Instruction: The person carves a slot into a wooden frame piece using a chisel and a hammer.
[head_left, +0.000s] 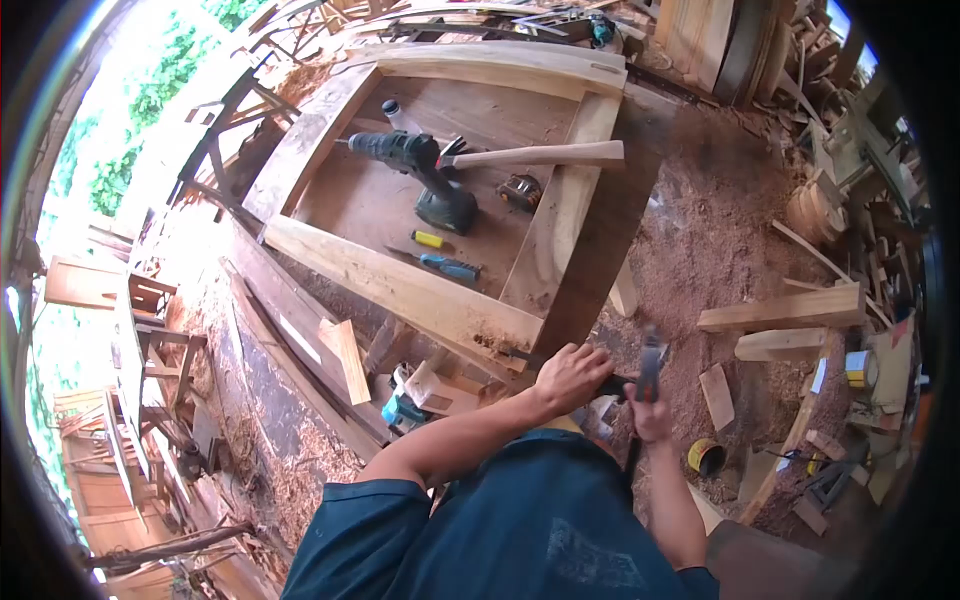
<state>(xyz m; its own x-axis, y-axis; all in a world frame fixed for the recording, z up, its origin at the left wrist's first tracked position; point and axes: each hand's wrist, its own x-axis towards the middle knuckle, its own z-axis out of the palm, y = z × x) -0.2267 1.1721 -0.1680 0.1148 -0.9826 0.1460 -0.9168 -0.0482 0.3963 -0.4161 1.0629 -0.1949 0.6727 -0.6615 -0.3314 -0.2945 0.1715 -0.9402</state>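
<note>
My left hand (572, 380) is closed round a dark-handled chisel, whose blade (514, 352) lies against the near corner of a rectangular wooden frame (400, 275). The handle's end sticks out towards my right hand (652, 415), which grips a hammer. Its metal head (651, 365) points up, just right of the chisel handle. Within the frame lie a drill (400, 152), a wooden-handled tool (540, 155), a tape measure (520, 191), a yellow object (427, 240) and a blue-handled tool (450, 267).
Wood shavings (700, 240) cover the ground. At the right are timber blocks (790, 308), a yellow tin (706, 457) and scrap wood. A blue power tool (402, 408) sits left of my left hand, and planks (300, 340) lie further left.
</note>
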